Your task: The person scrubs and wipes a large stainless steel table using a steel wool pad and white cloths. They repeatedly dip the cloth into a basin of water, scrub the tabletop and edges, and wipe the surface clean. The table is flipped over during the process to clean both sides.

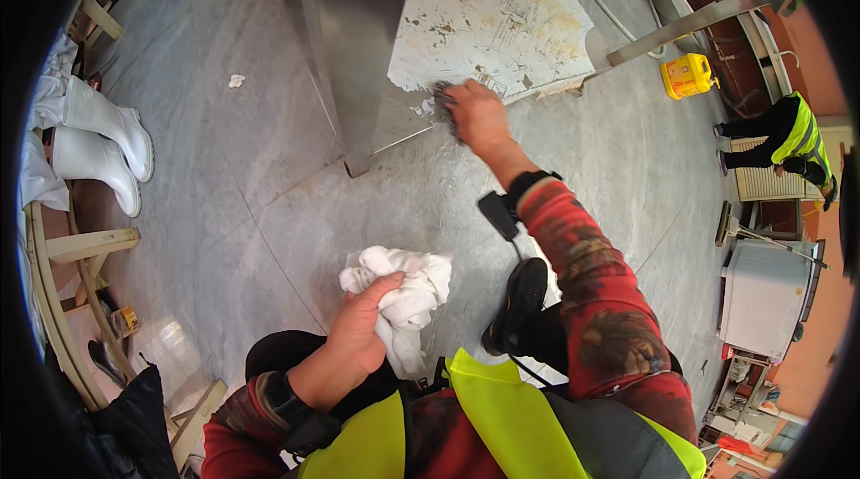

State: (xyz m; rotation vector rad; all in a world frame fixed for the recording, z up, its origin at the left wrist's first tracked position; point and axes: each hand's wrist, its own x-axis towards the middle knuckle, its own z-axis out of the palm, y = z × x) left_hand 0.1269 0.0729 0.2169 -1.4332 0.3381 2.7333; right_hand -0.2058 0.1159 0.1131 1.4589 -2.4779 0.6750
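Note:
My right hand (478, 118) grips a grey metal scouring pad (443, 103) and presses it on the near edge of a scratched, stained white panel (484, 22). The panel's coating is chipped there, and bare grey surface shows beside the pad. A bundled white cloth (413, 287) is in my left hand (359, 331), in front of my body and above the floor. Just left of the panel rises a stainless steel leg or post (359, 42), its foot on the floor.
White rubber boots (107, 123) and wooden frames (94, 245) stand at the left. At the right are a yellow jug (686, 76), a hose (598, 2), a bent-over person in a hi-vis vest (799, 133), a broom (725, 224) and a white chest (766, 298). A metal bar (692, 26) extends from the panel's right.

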